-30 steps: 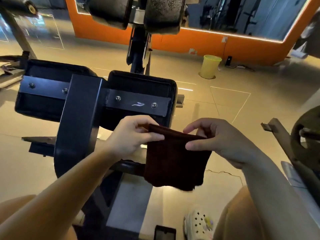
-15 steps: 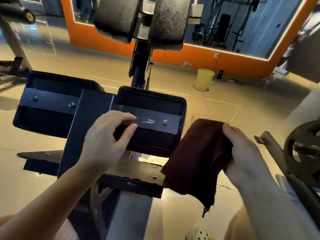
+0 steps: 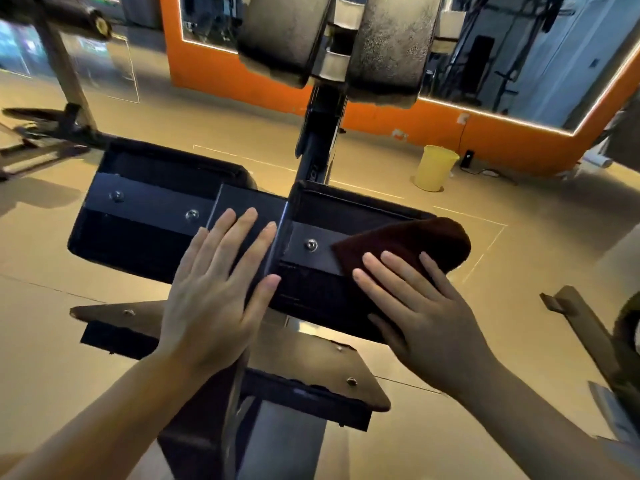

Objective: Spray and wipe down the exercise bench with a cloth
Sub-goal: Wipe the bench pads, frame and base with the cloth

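Bench pad (image 3: 346, 216) has cloth (image 3: 408, 242) on its right end under flat, released right hand (image 3: 426, 306), left hand (image 3: 214, 289) flat on frame post (image 3: 249, 216), gripping nothing; risk: unpinched cloth bunches or slips off edge when pushed.

We are in a gym, on the training floor.

We see a black padded exercise bench (image 3: 156, 216) on a steel frame, two worn roller pads (image 3: 332, 39) above it, a long wall mirror (image 3: 502, 64) in an orange lit surround (more machines show in it), a weight plate (image 3: 628, 327) at the right edge, and a yellow bin (image 3: 434, 168) on the tan floor.
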Demonstrator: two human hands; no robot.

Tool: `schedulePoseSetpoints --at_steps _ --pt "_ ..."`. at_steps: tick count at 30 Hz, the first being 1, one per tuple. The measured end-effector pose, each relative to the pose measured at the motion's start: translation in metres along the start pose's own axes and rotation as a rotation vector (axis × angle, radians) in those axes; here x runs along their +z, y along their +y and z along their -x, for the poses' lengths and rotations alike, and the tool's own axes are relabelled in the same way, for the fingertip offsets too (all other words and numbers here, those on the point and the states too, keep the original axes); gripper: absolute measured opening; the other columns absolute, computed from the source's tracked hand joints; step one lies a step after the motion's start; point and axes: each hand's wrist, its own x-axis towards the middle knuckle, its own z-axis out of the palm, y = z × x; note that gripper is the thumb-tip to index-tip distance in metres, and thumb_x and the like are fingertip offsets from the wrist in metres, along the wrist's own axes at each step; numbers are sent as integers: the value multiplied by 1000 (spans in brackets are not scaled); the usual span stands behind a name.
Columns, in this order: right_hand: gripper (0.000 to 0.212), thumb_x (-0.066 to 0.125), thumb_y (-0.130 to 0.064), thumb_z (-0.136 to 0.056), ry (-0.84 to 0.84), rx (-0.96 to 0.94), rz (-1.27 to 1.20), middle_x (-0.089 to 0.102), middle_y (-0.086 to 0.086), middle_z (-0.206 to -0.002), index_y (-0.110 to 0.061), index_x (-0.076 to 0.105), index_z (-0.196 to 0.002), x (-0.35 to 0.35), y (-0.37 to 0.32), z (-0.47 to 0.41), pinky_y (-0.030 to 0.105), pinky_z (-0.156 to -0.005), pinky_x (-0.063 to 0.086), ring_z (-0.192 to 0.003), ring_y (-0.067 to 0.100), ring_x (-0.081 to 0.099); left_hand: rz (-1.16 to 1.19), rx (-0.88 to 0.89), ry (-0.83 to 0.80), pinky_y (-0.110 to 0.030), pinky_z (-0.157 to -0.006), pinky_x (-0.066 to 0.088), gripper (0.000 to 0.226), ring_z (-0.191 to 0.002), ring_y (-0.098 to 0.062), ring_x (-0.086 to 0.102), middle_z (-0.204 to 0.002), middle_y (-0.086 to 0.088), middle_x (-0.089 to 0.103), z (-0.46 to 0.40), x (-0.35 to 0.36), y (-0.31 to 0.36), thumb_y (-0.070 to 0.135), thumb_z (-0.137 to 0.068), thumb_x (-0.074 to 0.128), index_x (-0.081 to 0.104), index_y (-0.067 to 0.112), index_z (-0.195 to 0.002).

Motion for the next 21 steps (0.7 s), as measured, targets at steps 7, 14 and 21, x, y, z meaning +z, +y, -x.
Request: schedulePoseSetpoints --at_steps 7,14,21 --pt "44 36 -31 -103 81 -18 -9 48 5 -146 -16 49 -142 9 -23 -44 45 -117 28 -139 24 40 -26 13 20 -33 -120 4 55 -145 -27 23 -153 -13 34 0 2 0 41 -99 32 35 14 -147" --pt "42 38 -29 -101 145 60 -71 47 5 -143 -13 51 -138 -3 14 -9 46 -113 34 -136 25 43 -30 11 28 -35 -120 5 55 -144 -28 23 -153 -14 34 1 2 -1 41 -99 30 34 14 -147" --pt "43 38 -27 -101 140 -80 -46 52 9 -142 -11 54 -137 7 -13 -45 43 -116 30 -136 27 44 -26 11 56 -39 -119 12 53 -144 -28 26 -151 -13 37 1 2 0 39 -100 31 35 14 -146"
